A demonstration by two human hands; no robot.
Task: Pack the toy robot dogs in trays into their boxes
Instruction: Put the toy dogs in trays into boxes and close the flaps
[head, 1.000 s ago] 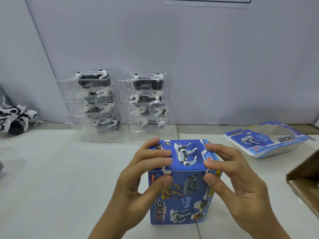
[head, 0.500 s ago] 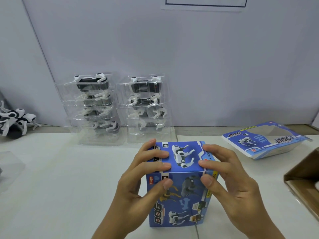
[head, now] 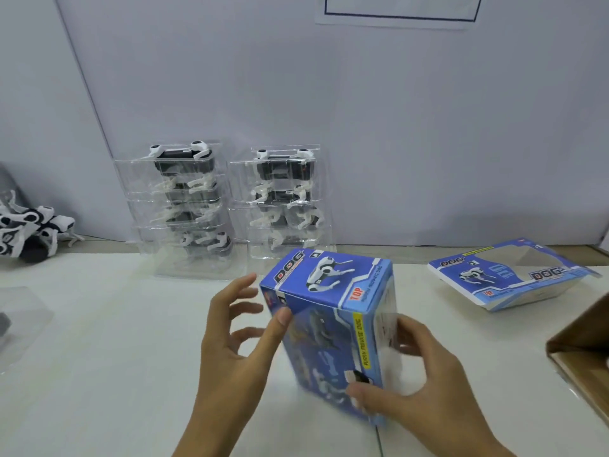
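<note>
A closed blue toy-dog box [head: 329, 291] stands tilted on the white table [head: 99, 357], turned so its windowed side faces right. My right hand [head: 428, 384] grips its lower right side, thumb on the front and fingers round the window side. My left hand [head: 230, 351] is beside the box's left edge with fingers spread; only the thumb touches the front. Two stacks of clear trays with robot dogs in them [head: 184, 206] [head: 283, 199] stand against the wall behind.
A pile of flattened blue boxes [head: 514, 275] lies at the right. A brown cardboard carton [head: 580, 344] juts in at the right edge. Loose black-and-white robot dogs [head: 29, 229] lie at the far left, and an empty clear tray [head: 19, 311] sits in front of them.
Both hands came off the box's top flap. The box has turned and tilted; my right hand dropped to its lower right side and my left hand's fingers opened away.
</note>
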